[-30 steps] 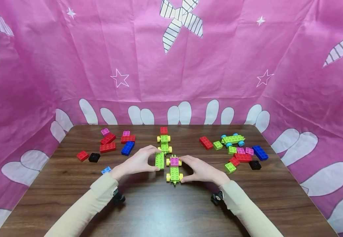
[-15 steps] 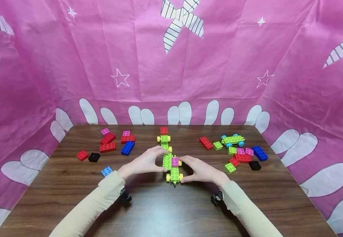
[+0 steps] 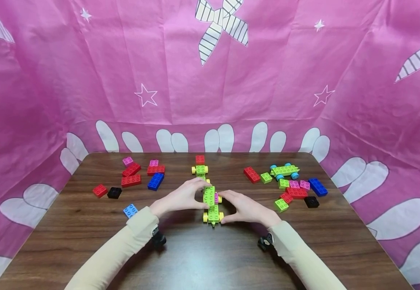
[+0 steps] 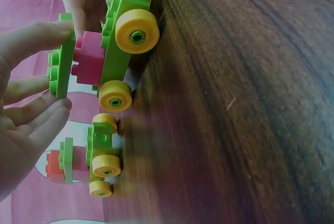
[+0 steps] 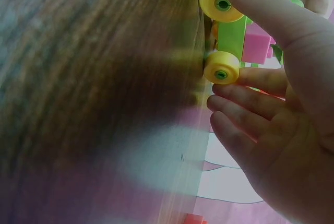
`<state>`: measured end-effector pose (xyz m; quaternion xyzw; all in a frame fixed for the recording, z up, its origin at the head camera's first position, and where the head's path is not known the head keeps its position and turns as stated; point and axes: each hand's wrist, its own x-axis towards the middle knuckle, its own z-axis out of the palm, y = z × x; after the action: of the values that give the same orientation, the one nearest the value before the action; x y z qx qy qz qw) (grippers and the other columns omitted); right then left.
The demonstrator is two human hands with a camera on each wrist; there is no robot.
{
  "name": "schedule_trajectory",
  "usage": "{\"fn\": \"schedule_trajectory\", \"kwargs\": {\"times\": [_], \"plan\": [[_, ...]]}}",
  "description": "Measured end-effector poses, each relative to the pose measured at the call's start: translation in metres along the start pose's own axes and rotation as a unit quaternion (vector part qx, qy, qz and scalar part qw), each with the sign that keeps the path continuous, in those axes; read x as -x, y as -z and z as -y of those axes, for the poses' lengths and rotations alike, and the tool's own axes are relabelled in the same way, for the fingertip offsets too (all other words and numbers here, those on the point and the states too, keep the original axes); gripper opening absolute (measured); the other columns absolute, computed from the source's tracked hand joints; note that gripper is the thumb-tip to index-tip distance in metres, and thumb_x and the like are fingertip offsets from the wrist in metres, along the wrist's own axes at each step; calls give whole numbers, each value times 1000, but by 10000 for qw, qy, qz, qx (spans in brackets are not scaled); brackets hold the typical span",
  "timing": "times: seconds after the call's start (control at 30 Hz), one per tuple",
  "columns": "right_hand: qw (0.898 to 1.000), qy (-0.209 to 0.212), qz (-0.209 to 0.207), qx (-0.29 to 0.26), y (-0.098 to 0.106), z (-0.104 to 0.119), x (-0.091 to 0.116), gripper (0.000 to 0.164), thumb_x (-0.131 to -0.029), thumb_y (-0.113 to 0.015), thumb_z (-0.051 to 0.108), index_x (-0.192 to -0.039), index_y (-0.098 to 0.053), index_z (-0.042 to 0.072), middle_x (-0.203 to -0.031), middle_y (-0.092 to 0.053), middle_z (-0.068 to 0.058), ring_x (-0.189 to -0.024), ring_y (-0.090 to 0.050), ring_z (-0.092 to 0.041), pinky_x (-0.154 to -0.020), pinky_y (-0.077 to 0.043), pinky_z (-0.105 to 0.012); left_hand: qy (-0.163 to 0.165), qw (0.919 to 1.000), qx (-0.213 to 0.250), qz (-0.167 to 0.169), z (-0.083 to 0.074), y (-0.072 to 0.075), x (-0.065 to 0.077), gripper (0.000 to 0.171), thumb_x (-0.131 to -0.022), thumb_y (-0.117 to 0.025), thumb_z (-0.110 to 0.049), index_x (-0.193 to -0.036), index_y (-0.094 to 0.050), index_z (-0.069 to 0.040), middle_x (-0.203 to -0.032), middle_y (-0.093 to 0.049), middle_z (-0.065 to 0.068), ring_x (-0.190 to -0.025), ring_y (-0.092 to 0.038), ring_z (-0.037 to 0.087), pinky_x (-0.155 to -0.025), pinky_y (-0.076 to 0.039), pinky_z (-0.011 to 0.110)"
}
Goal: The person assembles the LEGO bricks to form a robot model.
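Note:
My left hand (image 3: 182, 196) holds a lime-green building plate (image 3: 209, 195) by its two ends, thumb at the near end and fingers at the far end. Just under it, a pink brick (image 4: 90, 57) sits on a green wheeled base (image 3: 213, 215) with yellow wheels. A narrow gap shows between plate and brick studs in the left wrist view. At the base's right side, my right hand (image 3: 248, 207) grips it, thumb by the near wheel and index finger by the far wheel (image 5: 222, 68). Part of the base is hidden beneath the plate.
Straight behind stands another yellow-wheeled toy (image 4: 102, 143) with stacked bricks, red on top. Loose bricks lie at left, including a light-blue brick (image 3: 130, 210) and a dark-blue brick (image 3: 156, 181). At right are a blue-wheeled base (image 3: 284, 171) and several more bricks.
My left hand has carried the green plate rightward, from beside the wheeled base to over its pink brick. My right hand has stayed at the base.

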<state>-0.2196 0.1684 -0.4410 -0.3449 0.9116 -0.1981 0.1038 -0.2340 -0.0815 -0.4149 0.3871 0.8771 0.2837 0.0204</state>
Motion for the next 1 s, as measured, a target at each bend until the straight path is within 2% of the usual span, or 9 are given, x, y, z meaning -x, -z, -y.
{"fn": "schedule_trajectory", "kwargs": {"times": [0.53,0.67,1.0], "plan": [[10000,-7,9,51,0,0,1,85,-75,-68,58,-141,-39,16,-141,-46,1,-130,-44,-14,-108,-40,-39,-10,9999,64,105,4,-7,-8,59,-77,-75,-35,-126,-55,-8,-121,-58,6,-108,-58,22,-93,-49,37],[9999,36,-32,107,0,0,1,85,-75,-68,59,-142,-38,14,-142,-46,0,-131,-44,-15,-108,-40,-39,4,9999,110,114,3,-8,-9,59,-77,-75,-35,-125,-55,-8,-120,-58,5,-107,-58,19,-92,-50,36],[9999,101,-98,75,1,1,2,85,-75,-68,59,-141,-39,13,-141,-47,-1,-130,-45,-17,-107,-41,-40,169,9992,315,181,3,-7,-11,59,-79,-74,-36,-126,-55,-8,-123,-58,6,-106,-60,19,-92,-51,35]]}}
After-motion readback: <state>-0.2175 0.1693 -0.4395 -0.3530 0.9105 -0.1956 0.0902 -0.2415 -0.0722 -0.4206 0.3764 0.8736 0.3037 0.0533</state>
